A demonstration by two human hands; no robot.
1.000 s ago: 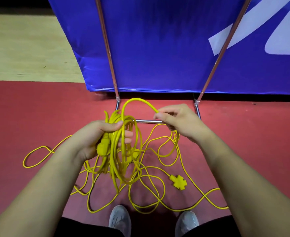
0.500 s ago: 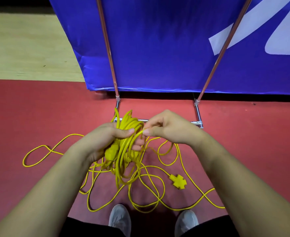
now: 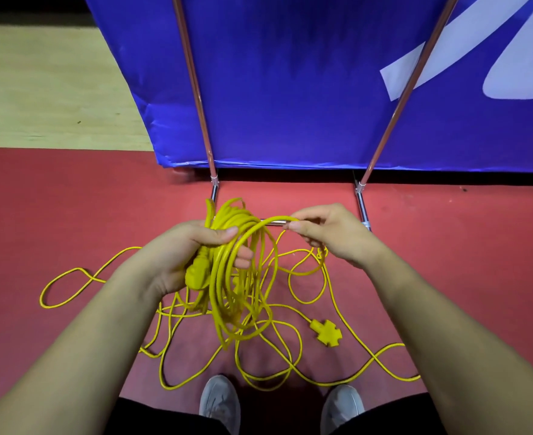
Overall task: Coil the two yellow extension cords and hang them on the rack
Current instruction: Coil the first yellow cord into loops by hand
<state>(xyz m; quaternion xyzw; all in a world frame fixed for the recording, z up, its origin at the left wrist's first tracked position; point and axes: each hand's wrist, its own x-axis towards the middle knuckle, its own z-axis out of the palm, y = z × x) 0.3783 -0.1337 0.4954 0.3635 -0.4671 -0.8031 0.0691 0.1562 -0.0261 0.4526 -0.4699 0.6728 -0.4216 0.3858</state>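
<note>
My left hand (image 3: pixel 183 255) grips a bundle of yellow extension cord loops (image 3: pixel 230 296) with a yellow plug pressed in the palm; the loops hang down from it. A fresh loop arcs from the bundle to my right hand (image 3: pixel 328 233), which pinches the cord between thumb and fingers. Loose yellow cord (image 3: pixel 290 368) lies tangled on the red floor below, with a yellow multi-way socket end (image 3: pixel 325 331) to the right. The metal rack (image 3: pixel 361 205) stands just beyond my hands, its two slanted poles rising in front of a blue banner.
A blue banner with white lettering (image 3: pixel 306 83) hangs behind the rack. Pale wooden floor (image 3: pixel 48 89) lies at the far left, red floor (image 3: pixel 55 208) under the cord. My two grey shoes (image 3: pixel 219 403) stand at the bottom edge among the loose strands.
My right hand brought a loop to the bundle in my left hand, then moved back out to the right along the cord. The bundle has gained a loop.
</note>
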